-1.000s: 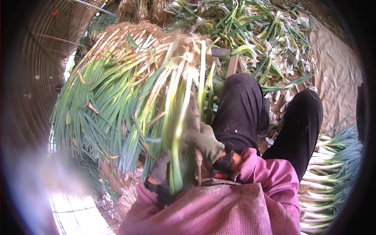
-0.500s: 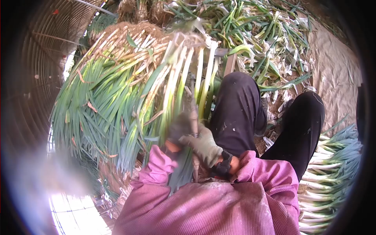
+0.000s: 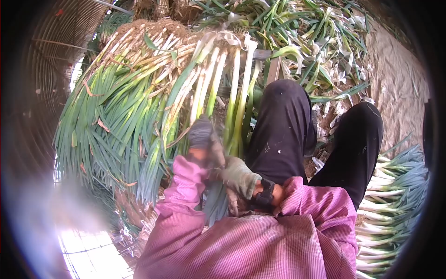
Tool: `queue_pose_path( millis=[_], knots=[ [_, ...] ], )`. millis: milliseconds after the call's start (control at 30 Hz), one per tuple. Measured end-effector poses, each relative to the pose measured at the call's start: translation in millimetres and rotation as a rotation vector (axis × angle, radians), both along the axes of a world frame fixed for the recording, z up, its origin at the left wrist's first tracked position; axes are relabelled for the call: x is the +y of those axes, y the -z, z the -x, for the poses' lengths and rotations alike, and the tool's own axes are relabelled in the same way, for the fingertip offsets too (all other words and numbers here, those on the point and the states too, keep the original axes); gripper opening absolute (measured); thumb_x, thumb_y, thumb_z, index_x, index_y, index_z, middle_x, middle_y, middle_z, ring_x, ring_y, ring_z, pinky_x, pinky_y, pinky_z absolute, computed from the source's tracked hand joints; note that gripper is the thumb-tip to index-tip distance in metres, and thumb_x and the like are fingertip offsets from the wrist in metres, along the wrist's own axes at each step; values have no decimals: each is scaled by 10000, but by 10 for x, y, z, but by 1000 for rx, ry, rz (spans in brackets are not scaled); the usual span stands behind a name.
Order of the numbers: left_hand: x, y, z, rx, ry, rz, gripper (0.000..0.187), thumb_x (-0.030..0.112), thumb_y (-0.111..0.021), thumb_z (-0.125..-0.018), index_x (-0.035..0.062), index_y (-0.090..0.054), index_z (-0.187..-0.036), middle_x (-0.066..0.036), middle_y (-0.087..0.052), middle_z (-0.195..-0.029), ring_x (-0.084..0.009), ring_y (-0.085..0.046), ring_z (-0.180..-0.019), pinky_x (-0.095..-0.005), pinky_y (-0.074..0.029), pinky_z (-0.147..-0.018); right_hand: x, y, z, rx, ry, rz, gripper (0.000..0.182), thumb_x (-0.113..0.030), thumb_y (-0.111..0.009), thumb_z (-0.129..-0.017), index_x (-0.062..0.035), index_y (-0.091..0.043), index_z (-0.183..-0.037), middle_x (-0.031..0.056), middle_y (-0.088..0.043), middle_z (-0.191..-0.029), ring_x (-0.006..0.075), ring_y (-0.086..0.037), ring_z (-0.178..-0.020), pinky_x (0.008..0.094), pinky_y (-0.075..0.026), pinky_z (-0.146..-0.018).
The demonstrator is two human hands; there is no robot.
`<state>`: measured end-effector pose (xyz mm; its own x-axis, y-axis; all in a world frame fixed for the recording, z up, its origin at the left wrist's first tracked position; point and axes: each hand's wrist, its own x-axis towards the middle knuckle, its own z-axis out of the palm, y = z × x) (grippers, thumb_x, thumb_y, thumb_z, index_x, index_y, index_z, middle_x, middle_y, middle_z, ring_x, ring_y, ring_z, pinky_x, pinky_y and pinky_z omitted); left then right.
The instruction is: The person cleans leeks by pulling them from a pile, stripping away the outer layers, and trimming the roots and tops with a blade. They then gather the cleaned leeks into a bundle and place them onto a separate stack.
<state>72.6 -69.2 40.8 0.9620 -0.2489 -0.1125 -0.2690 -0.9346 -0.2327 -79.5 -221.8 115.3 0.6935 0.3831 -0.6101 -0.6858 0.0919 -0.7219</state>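
My left hand, in a dark grey glove, is at the stalks of the nearest green onions. Its fingers look curled round the stalks, partly hidden by the back of the hand. Just below and to its right, my right hand wears a pale green glove and a black wrist strap. It is closed around a brownish, blurred rod-like thing, which runs down toward my lap. More green onions with rooty white ends lie in a thick layer on the left, leaves toward me.
A heap of leaf scraps and peelings lies beyond my knees. Trimmed green onions are laid in a row at the right. A brown sheet covers the ground at the far right. At the left stands a curved ribbed wall.
My left hand has moved up and away from beside my right hand to the onion stalks. The brown rod-like thing has dropped and tilted away from the stalks. My right hand has shifted slightly.
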Motion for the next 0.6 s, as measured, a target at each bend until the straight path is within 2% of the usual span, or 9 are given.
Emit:
queue_pose_path(
  millis=[100, 200, 233, 333, 467, 500, 600],
  knots=[
    [440, 280, -273, -54, 6, 78, 210, 217, -615, -811, 17, -632, -871, -236, -640, -737, -409, -608, -614, -464, -509, -587, 61, 81, 37, -32, -28, -12, 432, -194, -737, -778, 57, -609, -1105, 155, -674, -971, 242, -651, -916, 315, -499, -810],
    [279, -212, -259, 108, 111, 395, 203, 207, -669, -743, 12, -662, -799, -228, -637, -744, -394, -610, -657, -445, -487, -619, 123, 161, 74, -18, -58, -28, 445, -198, -733, -791, 45, -598, -1139, 157, -672, -1012, 242, -651, -940, 312, -499, -833],
    [278, -285, -282, 176, 63, 425, 194, 185, -670, -721, 1, -675, -783, -213, -641, -745, -362, -609, -683, -428, -468, -632, 127, 176, 72, -17, -65, -32, 451, -200, -731, -794, 41, -594, -1150, 157, -671, -1023, 241, -651, -946, 311, -500, -838],
    [379, -305, -355, 269, 140, 451, 210, 185, -676, -720, -8, -673, -802, -194, -641, -737, -334, -610, -671, -413, -471, -630, 137, 228, 61, -42, -75, -55, 467, -209, -727, -805, 29, -580, -1179, 156, -669, -1050, 240, -650, -967, 310, -503, -852],
    [389, -416, -428, 251, 279, 251, 172, 172, -650, -756, 16, -683, -820, -155, -628, -749, -305, -608, -722, -384, -463, -667, 123, 258, 12, -94, -117, -21, 489, -226, -727, -808, 26, -569, -1196, 171, -665, -1061, 254, -645, -994, 312, -506, -863],
    [374, -455, -419, 225, 361, 155, 119, 134, -622, -761, 58, -697, -814, -132, -624, -761, -292, -613, -753, -376, -470, -681, 121, 274, 3, -100, -115, -29, 490, -231, -726, -809, 26, -568, -1196, 176, -663, -1063, 258, -644, -1000, 313, -507, -865],
    [406, -470, -480, 118, 605, -15, 115, 103, -600, -745, 99, -702, -797, -111, -639, -786, -275, -624, -771, -373, -484, -693, 110, 275, 11, -101, -121, -33, 490, -243, -719, -816, 25, -565, -1197, 184, -661, -1064, 270, -641, -1008, 320, -508, -862]
  ],
)
